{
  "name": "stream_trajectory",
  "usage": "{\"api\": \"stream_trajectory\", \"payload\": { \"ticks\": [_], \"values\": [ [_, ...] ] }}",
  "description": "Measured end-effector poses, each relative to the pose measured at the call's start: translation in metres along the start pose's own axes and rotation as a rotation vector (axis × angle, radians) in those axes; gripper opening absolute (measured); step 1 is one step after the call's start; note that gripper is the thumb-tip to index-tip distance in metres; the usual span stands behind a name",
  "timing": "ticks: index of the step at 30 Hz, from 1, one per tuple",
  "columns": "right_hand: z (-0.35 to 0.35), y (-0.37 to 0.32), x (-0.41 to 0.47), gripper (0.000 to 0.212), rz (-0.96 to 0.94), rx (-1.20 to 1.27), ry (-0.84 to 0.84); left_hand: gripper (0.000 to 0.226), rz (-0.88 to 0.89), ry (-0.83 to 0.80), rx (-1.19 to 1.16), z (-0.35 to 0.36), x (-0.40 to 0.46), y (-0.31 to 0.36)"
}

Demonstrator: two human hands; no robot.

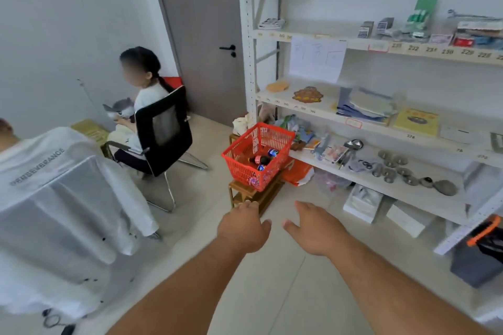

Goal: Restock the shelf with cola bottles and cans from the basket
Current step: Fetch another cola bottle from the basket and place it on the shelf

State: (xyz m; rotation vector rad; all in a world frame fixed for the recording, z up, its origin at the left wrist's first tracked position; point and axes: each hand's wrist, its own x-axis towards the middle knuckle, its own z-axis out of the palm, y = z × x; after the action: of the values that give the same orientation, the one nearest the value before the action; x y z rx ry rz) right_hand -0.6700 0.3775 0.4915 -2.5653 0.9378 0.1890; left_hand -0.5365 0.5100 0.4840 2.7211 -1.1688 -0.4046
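A red plastic basket (pixel 246 148) stands on a low wooden stool (pixel 246 194) by the left end of the white shelf unit (pixel 307 156). Inside the basket lie a dark cola bottle (pixel 260 159) with a red label and blue cans (pixel 273 153). My left hand (pixel 243 228) and my right hand (pixel 317 227) reach forward over the floor below the basket, both with relaxed fingers and holding nothing. Neither hand touches the basket.
Two people sit at the left, one on a black mesh chair (pixel 163 130), the other in a white shirt (pixel 54 185) close by. The shelves hold metal bowls (pixel 392 168), papers and small packets. An orange bag (pixel 296 173) and white boxes (pixel 362 202) lie under the lowest shelf.
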Motion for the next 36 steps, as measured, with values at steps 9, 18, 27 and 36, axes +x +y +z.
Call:
{"api": "stream_trajectory", "payload": {
  "ticks": [9, 18, 27, 36],
  "values": [
    [-0.032, 0.036, 0.09, 0.076, -0.056, 0.021, -0.015, 0.047, -0.055, 0.007, -0.004, -0.007, 0.09, 0.036],
    [-0.063, 0.084, 0.189, 0.069, -0.026, 0.071, -0.026, 0.046, -0.067, -0.043, 0.005, -0.002, 0.191, 0.077],
    [-0.066, 0.062, 0.291, 0.061, -0.022, 0.079, -0.051, 0.041, -0.064, -0.103, -0.079, -0.009, 0.296, 0.037],
    [-0.05, 0.003, 0.401, 0.052, 0.03, 0.101, -0.069, 0.032, -0.048, -0.155, -0.135, -0.03, 0.405, -0.043]
  ]
}}
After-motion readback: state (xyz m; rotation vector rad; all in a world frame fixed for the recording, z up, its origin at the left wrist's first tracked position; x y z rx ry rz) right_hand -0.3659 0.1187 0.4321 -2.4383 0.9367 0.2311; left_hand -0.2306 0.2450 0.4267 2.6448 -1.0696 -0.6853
